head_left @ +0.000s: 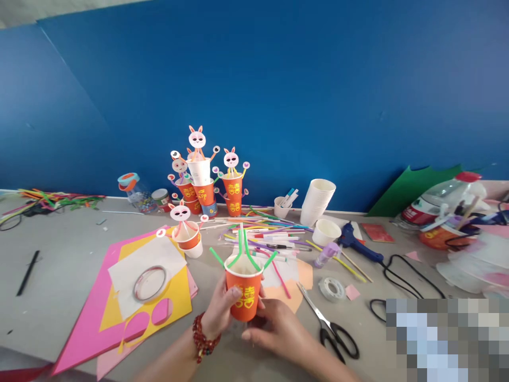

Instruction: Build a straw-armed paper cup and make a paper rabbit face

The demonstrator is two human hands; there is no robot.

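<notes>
My left hand is wrapped round an orange paper cup with yellow characters, held upright above the table. Green pipe cleaners rise from inside it, two bending out over the rim at either side, and a thin white stick stands between them. Close under the cup's base, my right hand has its thumb and fingers drawn together; what they pinch is hidden. To the left, a finished rabbit cup has a paper rabbit face above its rim.
More rabbit cups stand stacked near the blue wall. Pipe cleaners and markers lie behind my hands. Scissors, clear tape and a blue glue gun with its cord are right. Coloured paper with a tape roll lies left.
</notes>
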